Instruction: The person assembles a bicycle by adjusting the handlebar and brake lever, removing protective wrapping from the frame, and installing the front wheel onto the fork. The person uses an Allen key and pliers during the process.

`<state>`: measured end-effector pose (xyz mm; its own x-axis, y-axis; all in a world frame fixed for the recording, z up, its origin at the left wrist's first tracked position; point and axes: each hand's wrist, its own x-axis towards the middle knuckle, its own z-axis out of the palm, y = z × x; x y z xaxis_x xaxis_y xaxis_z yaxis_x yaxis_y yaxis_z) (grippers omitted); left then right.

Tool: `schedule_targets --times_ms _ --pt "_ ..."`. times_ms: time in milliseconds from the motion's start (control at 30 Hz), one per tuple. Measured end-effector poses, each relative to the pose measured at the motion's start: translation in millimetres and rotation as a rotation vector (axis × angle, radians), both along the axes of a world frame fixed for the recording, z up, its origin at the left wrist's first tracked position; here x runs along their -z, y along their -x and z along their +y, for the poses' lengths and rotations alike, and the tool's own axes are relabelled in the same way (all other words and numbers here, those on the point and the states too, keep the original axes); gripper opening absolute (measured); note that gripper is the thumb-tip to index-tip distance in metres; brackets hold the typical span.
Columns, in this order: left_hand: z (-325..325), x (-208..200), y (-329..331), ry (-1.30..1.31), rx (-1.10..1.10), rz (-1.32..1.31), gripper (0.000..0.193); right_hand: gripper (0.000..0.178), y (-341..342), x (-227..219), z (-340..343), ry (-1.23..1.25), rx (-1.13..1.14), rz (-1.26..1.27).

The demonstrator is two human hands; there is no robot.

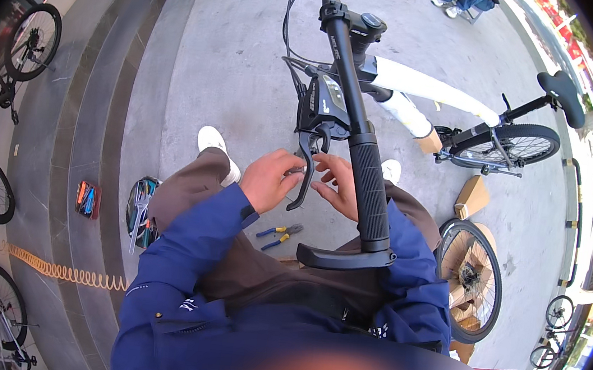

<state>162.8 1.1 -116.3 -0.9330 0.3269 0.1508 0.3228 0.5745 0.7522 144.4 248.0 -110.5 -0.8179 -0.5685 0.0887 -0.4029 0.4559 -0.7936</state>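
Observation:
A black bicycle handlebar point(346, 75) runs down the middle of the view, with a brake lever and shifter unit point(327, 103) on it. Left of the curved brake lever point(305, 175), my left hand point(268, 180) is closed in a pinch; what its fingertips hold is too small to make out. On the lever's other side my right hand point(339, 187) has thumb and forefinger apart, nothing visible between them. The ribbed handlebar grip point(370, 193) passes beside that hand and ends in a black bar end point(343, 259).
Blue-and-yellow pliers point(279, 236) lie on the floor between my legs. Tool trays point(89, 199) and a tool bag point(141, 205) are at left, near an orange coiled hose point(63, 272). A loose wheel point(470, 283) lies over cardboard at right. Other bicycles and seated people are farther off.

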Motion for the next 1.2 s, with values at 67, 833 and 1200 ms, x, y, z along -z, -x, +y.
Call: schedule_targets --times_ms 67,833,1200 --pt "2 3 -1 -0.247 -0.037 -0.074 0.022 0.06 -5 -11 -7 -0.096 -0.014 0.055" --pt "-17 -16 -6 -0.177 0.099 -0.007 0.026 0.034 -5 -13 -19 0.143 -0.01 0.036" --pt "-19 0 -9 -0.125 0.007 -0.079 0.023 0.056 -2 -12 -10 -0.524 -0.132 0.31"
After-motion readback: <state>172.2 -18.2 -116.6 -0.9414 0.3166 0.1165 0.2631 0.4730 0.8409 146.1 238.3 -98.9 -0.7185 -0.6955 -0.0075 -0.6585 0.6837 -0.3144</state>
